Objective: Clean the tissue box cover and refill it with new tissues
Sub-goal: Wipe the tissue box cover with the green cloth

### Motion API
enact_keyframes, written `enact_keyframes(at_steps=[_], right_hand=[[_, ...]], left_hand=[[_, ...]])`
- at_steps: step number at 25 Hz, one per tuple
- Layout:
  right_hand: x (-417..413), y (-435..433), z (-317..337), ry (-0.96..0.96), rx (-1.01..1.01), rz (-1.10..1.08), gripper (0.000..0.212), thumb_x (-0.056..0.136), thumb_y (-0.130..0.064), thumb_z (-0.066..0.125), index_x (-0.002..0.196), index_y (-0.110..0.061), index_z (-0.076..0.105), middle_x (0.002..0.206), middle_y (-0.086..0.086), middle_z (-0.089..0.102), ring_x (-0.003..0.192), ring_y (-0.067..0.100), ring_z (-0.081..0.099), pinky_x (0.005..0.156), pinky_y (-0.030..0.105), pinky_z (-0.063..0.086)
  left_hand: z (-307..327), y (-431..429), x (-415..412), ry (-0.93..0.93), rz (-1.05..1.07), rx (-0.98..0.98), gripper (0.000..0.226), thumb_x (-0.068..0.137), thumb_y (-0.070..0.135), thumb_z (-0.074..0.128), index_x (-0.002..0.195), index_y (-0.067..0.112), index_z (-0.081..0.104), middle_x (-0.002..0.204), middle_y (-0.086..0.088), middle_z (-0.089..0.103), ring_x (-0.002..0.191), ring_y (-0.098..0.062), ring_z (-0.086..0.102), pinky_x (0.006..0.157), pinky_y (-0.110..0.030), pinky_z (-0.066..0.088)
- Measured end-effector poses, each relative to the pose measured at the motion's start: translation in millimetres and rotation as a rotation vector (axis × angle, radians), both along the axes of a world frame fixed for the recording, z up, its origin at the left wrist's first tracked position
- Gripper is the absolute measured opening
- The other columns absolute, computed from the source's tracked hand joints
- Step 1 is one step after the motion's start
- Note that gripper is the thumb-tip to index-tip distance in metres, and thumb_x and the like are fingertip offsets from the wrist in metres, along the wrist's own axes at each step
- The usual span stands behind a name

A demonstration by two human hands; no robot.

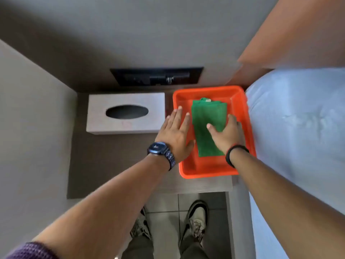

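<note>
Cover [125, 113] of the tissue box sits on the counter [104, 157], just beyond the left hand [174, 132], long axis crosswise. Both hands lie flat and released, right hand [226, 136] resting on the green cloth [207, 126] inside the orange tray [209, 172].

The person's left wrist carries a dark blue watch [156, 147] with a rounded square face and a linked metal band of the same blue. A thin black band [232, 153] with a trace of red along its edge circles the right wrist, and a ribbed purple sleeve [30, 251] is pushed up the left arm, both forearms bare. Below are grey-green trousers [139, 248] and worn pale shoes [197, 219] with dark trim and laces.
</note>
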State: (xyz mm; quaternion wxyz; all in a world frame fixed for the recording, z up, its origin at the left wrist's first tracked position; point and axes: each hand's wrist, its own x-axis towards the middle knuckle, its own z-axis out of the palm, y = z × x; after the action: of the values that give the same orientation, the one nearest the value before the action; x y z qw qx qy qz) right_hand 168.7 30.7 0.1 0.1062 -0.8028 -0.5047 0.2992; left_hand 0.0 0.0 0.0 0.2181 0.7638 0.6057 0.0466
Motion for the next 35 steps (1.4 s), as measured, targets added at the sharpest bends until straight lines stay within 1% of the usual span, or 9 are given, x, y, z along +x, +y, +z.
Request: enact_keyframes(at_steps=[4, 9, 15, 21, 24, 28, 31, 33, 35], right_hand=[[-3, 23, -42, -0.061, -0.121, -0.117, 0.085, 0.070, -0.053, 0.075, 0.130, -0.005, 0.040, 0.132, 0.023, 0.051, 0.122, 0.040, 0.050, 0.098, 0.046, 0.043], [3, 29, -69, -0.141, -0.206, -0.138, 0.087, 0.065, -0.049, 0.082, 0.127, 0.000, 0.045, 0.133, 0.025, 0.048, 0.120, 0.042, 0.050, 0.098, 0.046, 0.043], [-11, 26, -66, -0.070, -0.193, -0.069, 0.038, 0.084, -0.035, 0.068, 0.107, -0.005, 0.059, 0.113, 0.020, 0.065, 0.102, 0.040, 0.061, 0.076, 0.038, 0.045], [-51, 15, -3, 0.229, 0.154, -0.169, 0.024, 0.084, -0.025, 0.069, 0.100, -0.009, 0.062, 0.103, 0.014, 0.071, 0.096, 0.034, 0.066, 0.073, 0.031, 0.042], [-96, 15, 15, 0.369, 0.145, -0.104, 0.018, 0.083, -0.023, 0.071, 0.095, -0.014, 0.062, 0.094, 0.005, 0.070, 0.092, 0.028, 0.067, 0.075, 0.031, 0.047], [-149, 28, 1, 0.296, 0.046, 0.051, 0.033, 0.083, -0.031, 0.070, 0.106, -0.008, 0.062, 0.109, 0.010, 0.070, 0.101, 0.031, 0.064, 0.084, 0.037, 0.051], [-164, 38, -18, 0.197, 0.009, 0.051, 0.052, 0.082, -0.035, 0.071, 0.120, -0.005, 0.053, 0.117, 0.018, 0.065, 0.106, 0.038, 0.061, 0.086, 0.043, 0.051], [-173, 36, -22, 0.152, 0.115, 0.026, 0.061, 0.079, -0.029, 0.074, 0.129, -0.008, 0.044, 0.118, 0.021, 0.061, 0.107, 0.041, 0.058, 0.087, 0.044, 0.048], [-181, 30, -28, -0.035, 0.339, 0.177, 0.075, 0.079, -0.024, 0.071, 0.141, -0.007, 0.033, 0.129, 0.025, 0.048, 0.114, 0.044, 0.048, 0.095, 0.045, 0.040]], left_hand=[[-40, 14, -6, 0.118, -0.053, -0.019, 0.086, 0.086, 0.044, 0.049, 0.146, 0.003, 0.004, 0.156, -0.018, -0.003, 0.142, -0.028, -0.001, 0.114, -0.037, -0.001], [-52, 10, -11, 0.102, -0.121, 0.001, 0.078, 0.089, 0.041, 0.045, 0.146, 0.000, 0.008, 0.156, -0.017, 0.001, 0.142, -0.027, 0.001, 0.113, -0.035, -0.003], [-44, 17, -15, 0.076, -0.142, -0.036, 0.079, 0.090, 0.044, 0.044, 0.146, 0.002, 0.009, 0.156, -0.017, 0.004, 0.142, -0.026, 0.005, 0.113, -0.035, 0.000], [1, 23, -95, 0.008, -0.034, 0.032, 0.075, 0.082, 0.057, 0.051, 0.141, 0.013, 0.034, 0.149, -0.015, 0.031, 0.129, -0.031, 0.036, 0.104, -0.042, 0.031], [11, 28, -160, 0.026, 0.138, 0.099, 0.080, 0.073, 0.066, 0.057, 0.135, 0.016, 0.044, 0.142, -0.012, 0.042, 0.126, -0.029, 0.040, 0.103, -0.044, 0.036], [2, 37, -230, 0.121, 0.263, -0.024, 0.118, 0.042, 0.081, 0.067, 0.138, 0.021, 0.033, 0.140, -0.008, 0.041, 0.124, -0.029, 0.039, 0.102, -0.041, 0.034], [-15, 42, -258, 0.225, 0.207, -0.124, 0.143, 0.024, 0.081, 0.069, 0.142, 0.020, 0.017, 0.145, -0.010, 0.032, 0.129, -0.032, 0.030, 0.107, -0.047, 0.024], [-28, 48, -268, 0.301, 0.141, -0.170, 0.152, 0.022, 0.079, 0.071, 0.145, 0.022, 0.002, 0.152, -0.011, 0.019, 0.135, -0.033, 0.018, 0.111, -0.048, 0.012], [-39, 56, -270, 0.329, 0.073, -0.210, 0.155, 0.025, 0.076, 0.074, 0.144, 0.023, -0.009, 0.156, -0.007, 0.007, 0.138, -0.031, 0.009, 0.111, -0.046, 0.002]])
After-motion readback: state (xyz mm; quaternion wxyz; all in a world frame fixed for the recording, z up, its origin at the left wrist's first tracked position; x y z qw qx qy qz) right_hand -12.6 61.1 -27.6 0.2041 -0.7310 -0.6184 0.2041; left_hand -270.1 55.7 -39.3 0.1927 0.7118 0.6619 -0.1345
